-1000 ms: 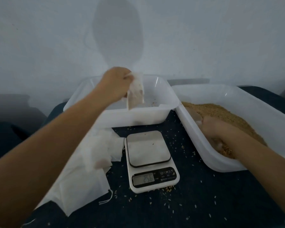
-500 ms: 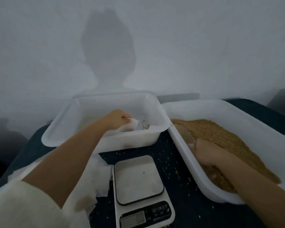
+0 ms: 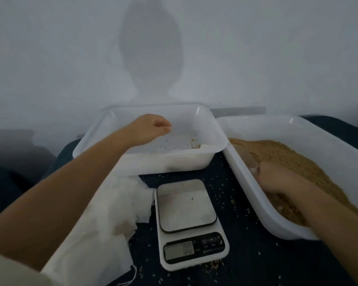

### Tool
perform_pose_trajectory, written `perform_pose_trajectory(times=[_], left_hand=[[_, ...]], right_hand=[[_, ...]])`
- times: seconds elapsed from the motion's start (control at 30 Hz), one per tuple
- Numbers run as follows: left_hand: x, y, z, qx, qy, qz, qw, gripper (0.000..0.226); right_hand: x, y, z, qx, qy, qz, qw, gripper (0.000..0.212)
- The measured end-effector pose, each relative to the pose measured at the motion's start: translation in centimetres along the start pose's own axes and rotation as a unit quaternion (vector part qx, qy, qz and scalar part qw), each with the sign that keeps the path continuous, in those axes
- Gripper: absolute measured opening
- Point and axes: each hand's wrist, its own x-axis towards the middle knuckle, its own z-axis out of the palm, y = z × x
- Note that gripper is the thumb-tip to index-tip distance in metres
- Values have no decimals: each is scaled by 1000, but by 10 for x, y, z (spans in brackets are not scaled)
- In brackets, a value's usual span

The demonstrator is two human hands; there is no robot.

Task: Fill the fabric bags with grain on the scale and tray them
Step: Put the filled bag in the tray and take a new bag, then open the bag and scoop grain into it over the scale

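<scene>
Head view, setting: a dark blue cloth-covered table was seen from above, set against a pale wall bearing a soft shadow.
Left hand: the left hand was held above the empty white tray, fingers curled loosely together, with nothing visibly pinched between them.
Empty tray contents: only a few loose grains and a small clump at the near right corner were seen; a pale shape showing through the tray's front wall could not be made out.
Right hand: the right hand was buried in the grain, wrapped around what appeared to be a clear scoop; how the fingers closed on it could not be told.
Grain tub: the grain was heaped in a large white tub at the right, touching the tray's corner.
Scale: a white digital scale was placed in the centre, in front of the tray, its platform bare except for a speck; the display digits were too blurred to be read.
Fabric bags: a pile of white fabric bags was lying just left of the scale, partly under the left forearm.
Spillage: stray grains were scattered over the cloth around the scale.
</scene>
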Motion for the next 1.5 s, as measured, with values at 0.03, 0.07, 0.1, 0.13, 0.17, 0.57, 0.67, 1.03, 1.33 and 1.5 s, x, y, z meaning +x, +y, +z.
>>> perform_pose_trajectory(times=[0.03,0.07,0.1,0.13,0.17,0.57,0.67,1.03,1.33,1.5], left_hand=[[-15,-1,-7,13,51,15,999,25],[-33,-3,-12,24,94,26,995,23],[-52,-6,-15,41,130,42,990,21],[-72,-9,-15,66,158,59,983,20],[-92,-12,-13,93,174,72,978,19],[-238,-73,58,294,-33,-10,955,50],[-240,-76,67,324,-7,15,946,47],[-244,-66,60,34,111,-41,992,34],[-251,-49,48,-299,188,-52,934,28],[-253,-56,48,-299,186,-79,932,28]], right_hand=[[-1,0,-1,-4,-4,-2,1000,35],[-1,0,-2,-11,-6,-3,1000,34],[-2,-1,-2,-15,-5,0,1000,33],[-3,-1,-2,-18,-1,6,1000,30],[-2,-1,-2,-25,3,11,1000,29],[-7,0,-15,-6,46,-23,999,36],[-29,-13,-32,60,164,-44,984,29],[-110,-157,56,110,-86,-361,922,44],[-95,-184,103,382,-342,-248,822,16],[-99,-183,92,457,-384,-206,776,9]])
